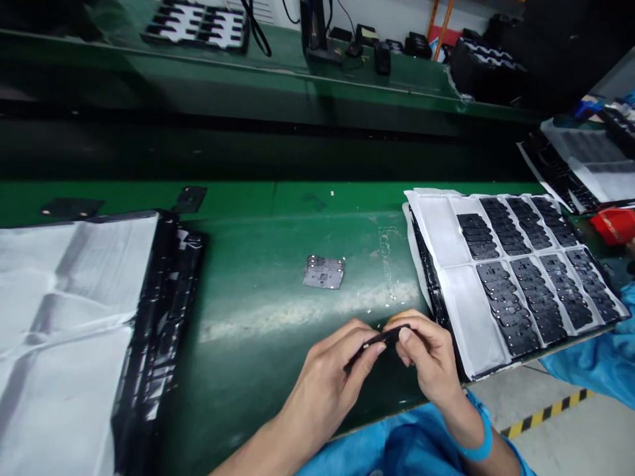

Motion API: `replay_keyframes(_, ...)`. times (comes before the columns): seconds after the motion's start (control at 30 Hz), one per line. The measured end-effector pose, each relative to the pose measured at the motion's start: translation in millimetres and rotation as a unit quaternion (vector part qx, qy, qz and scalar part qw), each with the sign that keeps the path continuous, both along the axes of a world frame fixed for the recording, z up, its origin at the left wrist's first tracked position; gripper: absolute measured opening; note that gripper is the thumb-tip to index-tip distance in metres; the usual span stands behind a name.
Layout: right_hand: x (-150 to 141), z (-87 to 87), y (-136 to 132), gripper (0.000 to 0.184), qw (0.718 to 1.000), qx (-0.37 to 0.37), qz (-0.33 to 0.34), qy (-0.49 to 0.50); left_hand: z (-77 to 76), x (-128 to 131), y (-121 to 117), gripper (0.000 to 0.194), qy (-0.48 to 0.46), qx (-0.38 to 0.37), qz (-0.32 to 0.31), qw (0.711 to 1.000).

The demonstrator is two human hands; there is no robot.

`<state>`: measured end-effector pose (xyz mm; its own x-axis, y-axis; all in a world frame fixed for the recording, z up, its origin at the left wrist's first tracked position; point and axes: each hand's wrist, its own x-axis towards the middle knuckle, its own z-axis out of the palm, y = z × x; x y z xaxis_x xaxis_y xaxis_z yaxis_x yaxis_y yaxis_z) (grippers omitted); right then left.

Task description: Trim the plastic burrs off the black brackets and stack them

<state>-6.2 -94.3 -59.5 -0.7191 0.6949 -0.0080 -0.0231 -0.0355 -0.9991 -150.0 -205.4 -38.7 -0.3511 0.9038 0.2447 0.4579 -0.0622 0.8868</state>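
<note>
Between both hands, just above the green bench top, is a thin black plastic part (381, 340), seen nearly edge-on. My left hand (333, 370) pinches its left end between thumb and fingers. At its right end, my right hand (427, 354) is closed on it too, with a blue band around the wrist. A similar flat dark part (324, 272) lies on the bench beyond my hands, with small bright metal spots along its edges. Close to my right hand stands a white-lined tray (476, 317) holding rows of overlapping black parts, its left compartments bare.
Stacked trays under a white liner (69, 317) fill the left side. Two dark flat pieces (190, 199) (73, 207) lie behind them. More trays (590, 158) and a red object (614, 226) are at the far right. A raised shelf (278, 59) runs along the back. Another person's blue sleeve (595, 363) shows at right.
</note>
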Motion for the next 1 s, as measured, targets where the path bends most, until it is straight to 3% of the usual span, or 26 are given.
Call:
replay_keyframes(0.4, -1.2, -5.2, -1.4, 0.025, 0.997, 0.076, -0.023, -0.019, -2.1, 0.6, -0.6, 0.016, 0.008, 0.008, -0.003, 1.000)
replay_keyframes(0.7, -3.7, -5.0, -0.8, 0.021, 0.997, 0.066, -0.023, -0.035, -4.5, -4.0, 0.0, 0.022, -0.020, -0.043, -0.011, 0.999)
replay_keyframes(1.0, -0.6, -5.8, 4.2, 0.015, 0.999, 0.023, 0.019, -0.043, -13.5, -9.8, 1.6, 0.024, -0.039, -0.086, -0.017, 0.995)
